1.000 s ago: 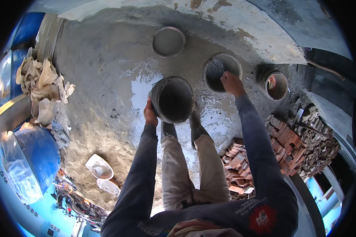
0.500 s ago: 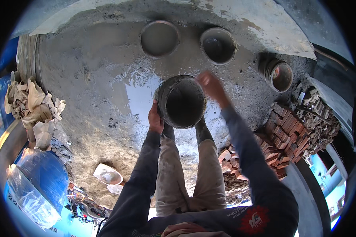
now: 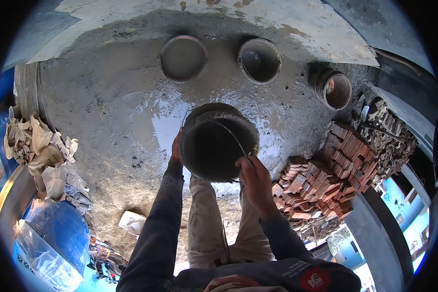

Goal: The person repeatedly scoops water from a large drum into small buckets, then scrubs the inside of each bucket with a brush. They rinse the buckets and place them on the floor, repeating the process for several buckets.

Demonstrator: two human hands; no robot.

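A dark, mortar-crusted bucket [image 3: 248, 127] hangs before my legs, its mouth turned toward me and its inside in shadow. On its left side my left hand [image 3: 176, 147] grips the wall near the rim, the fingers partly hidden behind it. My right hand [image 3: 256, 183] is closed at the bucket's lower right, pinching the thin wire handle [image 3: 235, 138] that arcs across the mouth. Beyond stand two round tubs on the wet floor: the left tub [image 3: 203, 47] holds grey liquid, and the right tub [image 3: 279, 58] has a dark, wet inside.
Nested buckets [image 3: 349, 92] lean at the far right. Below them lie stacked red bricks [image 3: 336, 173] beside rubble [image 3: 392, 134]. Crumpled paper sacks [image 3: 41, 138] and a plastic-wrapped blue object [image 3: 58, 219] line the left. A white container [image 3: 131, 222] sits on sandy ground at lower left.
The bucket has come nearer to me, its mouth tipping more toward my body. My right hand has moved from beside its far right rim down to the wire handle and closed on it.
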